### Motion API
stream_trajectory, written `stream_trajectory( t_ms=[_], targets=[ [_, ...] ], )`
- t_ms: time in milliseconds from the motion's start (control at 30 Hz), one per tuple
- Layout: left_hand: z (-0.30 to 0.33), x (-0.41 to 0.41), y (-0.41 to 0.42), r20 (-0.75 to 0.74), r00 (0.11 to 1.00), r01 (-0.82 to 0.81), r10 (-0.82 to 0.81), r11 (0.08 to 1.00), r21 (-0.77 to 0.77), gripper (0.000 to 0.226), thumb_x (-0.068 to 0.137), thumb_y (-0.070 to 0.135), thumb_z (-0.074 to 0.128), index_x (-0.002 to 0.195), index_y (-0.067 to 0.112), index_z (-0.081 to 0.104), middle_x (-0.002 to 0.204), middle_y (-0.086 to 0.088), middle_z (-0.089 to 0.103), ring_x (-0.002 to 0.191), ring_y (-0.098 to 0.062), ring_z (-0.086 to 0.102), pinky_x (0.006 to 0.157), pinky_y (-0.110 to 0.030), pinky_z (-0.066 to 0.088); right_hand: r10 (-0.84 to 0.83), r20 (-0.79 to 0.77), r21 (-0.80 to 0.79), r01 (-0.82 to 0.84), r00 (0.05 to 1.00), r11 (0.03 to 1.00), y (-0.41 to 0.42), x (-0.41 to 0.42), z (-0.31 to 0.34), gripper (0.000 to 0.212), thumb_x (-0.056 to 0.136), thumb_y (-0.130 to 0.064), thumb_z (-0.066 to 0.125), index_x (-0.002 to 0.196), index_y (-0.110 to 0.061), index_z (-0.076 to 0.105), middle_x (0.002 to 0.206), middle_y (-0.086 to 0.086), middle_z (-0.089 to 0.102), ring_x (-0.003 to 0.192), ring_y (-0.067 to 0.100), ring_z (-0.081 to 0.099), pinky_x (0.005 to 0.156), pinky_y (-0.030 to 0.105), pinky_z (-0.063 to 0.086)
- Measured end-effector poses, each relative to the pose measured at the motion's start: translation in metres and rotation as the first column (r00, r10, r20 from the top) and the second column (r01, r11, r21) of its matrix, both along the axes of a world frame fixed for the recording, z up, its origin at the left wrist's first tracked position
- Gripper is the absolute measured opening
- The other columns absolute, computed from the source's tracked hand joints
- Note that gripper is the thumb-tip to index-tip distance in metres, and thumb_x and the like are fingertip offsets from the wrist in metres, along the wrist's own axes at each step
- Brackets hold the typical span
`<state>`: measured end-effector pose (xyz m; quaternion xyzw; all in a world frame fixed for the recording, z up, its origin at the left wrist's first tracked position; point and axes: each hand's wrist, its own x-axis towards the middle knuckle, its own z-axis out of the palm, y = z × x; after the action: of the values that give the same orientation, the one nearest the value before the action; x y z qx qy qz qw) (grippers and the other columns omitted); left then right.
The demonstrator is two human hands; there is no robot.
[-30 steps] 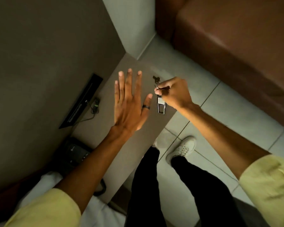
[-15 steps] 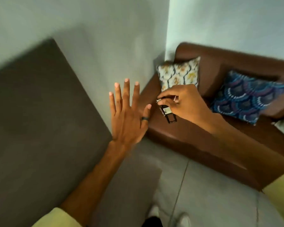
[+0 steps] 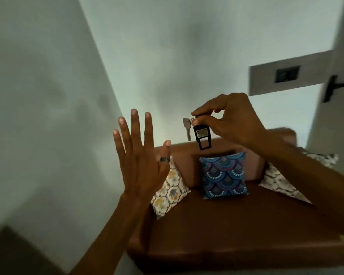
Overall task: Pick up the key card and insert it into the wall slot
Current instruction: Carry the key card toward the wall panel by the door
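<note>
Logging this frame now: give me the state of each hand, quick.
Left hand: open, fingers spread, holding nothing.
Right hand: closed, pinching the key ring; the key card and a metal key hang below it.

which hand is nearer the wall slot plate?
Right. The right hand, pinching the key card, is just below-left of the wall plate; the open left hand is farther left.

A furnished room in a home or hotel: a brown leather sofa (image 3: 236, 225) with a blue scale-patterned cushion (image 3: 223, 175) sits below the fingers (image 3: 204, 111), and a pale wall switch plate (image 3: 290, 75) is mounted up to their right.
</note>
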<state>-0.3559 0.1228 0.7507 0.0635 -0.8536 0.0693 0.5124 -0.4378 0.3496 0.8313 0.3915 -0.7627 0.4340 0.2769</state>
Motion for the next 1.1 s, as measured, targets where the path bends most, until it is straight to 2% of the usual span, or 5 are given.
stream_trajectory(
  t_ms=[233, 367, 533, 733, 1100],
  targets=[
    [0.02, -0.068, 0.155, -0.03, 0.984, 0.172, -0.173, 0.984, -0.035, 0.076, 0.113, 0.058, 0.033, 0.173, 0.014, 0.016, 0.181, -0.016, 0.007, 0.167, -0.034, -0.008, 0.136, -0.061, 0.006, -0.18, -0.074, -0.033, 0.178, 0.981, 0.983, 0.183, -0.022, 0.02, 0.013, 0.083, -0.023, 0.082, 0.096, -0.024, 0.081, 0.079, -0.027, 0.067, 0.08, -0.015, 0.062, 0.073, 0.006, 0.045],
    [0.024, -0.11, 0.266, -0.028, 0.959, 0.281, -0.283, 0.958, -0.062, 0.078, 0.112, 0.059, 0.032, 0.173, 0.015, 0.016, 0.181, -0.015, 0.006, 0.168, -0.036, -0.007, 0.136, -0.062, 0.006, -0.263, -0.111, -0.073, 0.257, 0.958, 0.964, 0.293, -0.039, 0.022, 0.012, 0.083, -0.026, 0.081, 0.096, -0.025, 0.081, 0.081, -0.02, 0.072, 0.084, 0.004, 0.07, 0.078, 0.009, 0.05],
    [0.024, -0.151, 0.386, -0.077, 0.937, 0.338, -0.34, 0.94, -0.039, 0.079, 0.112, 0.06, 0.035, 0.173, 0.014, 0.016, 0.181, -0.017, 0.007, 0.166, -0.035, -0.009, 0.136, -0.059, 0.002, -0.332, -0.179, -0.021, 0.334, 0.926, 0.942, 0.398, -0.058, 0.022, 0.008, 0.088, -0.021, 0.077, 0.095, -0.022, 0.081, 0.087, -0.016, 0.074, 0.078, 0.006, 0.07, 0.075, 0.004, 0.045],
    [0.029, -0.205, 0.482, -0.08, 0.917, 0.387, -0.392, 0.92, -0.065, 0.08, 0.11, 0.063, 0.033, 0.172, 0.014, 0.019, 0.181, -0.017, 0.009, 0.166, -0.032, -0.01, 0.136, -0.057, 0.001, -0.391, -0.265, 0.005, 0.407, 0.882, 0.914, 0.49, -0.095, 0.027, 0.01, 0.09, -0.02, 0.073, 0.097, -0.018, 0.081, 0.092, -0.006, 0.079, 0.08, -0.001, 0.063, 0.078, -0.004, 0.041],
    [0.016, -0.369, 0.602, -0.159, 0.896, 0.422, -0.414, 0.906, 0.021, 0.08, 0.109, 0.06, 0.037, 0.172, 0.014, 0.021, 0.181, -0.015, 0.008, 0.168, -0.036, -0.003, 0.136, -0.06, 0.004, -0.392, -0.343, 0.07, 0.439, 0.854, 0.896, 0.604, -0.25, 0.042, 0.011, 0.089, -0.021, 0.075, 0.098, -0.019, 0.081, 0.093, -0.005, 0.08, 0.08, 0.002, 0.066, 0.077, 0.002, 0.041]
  ],
)
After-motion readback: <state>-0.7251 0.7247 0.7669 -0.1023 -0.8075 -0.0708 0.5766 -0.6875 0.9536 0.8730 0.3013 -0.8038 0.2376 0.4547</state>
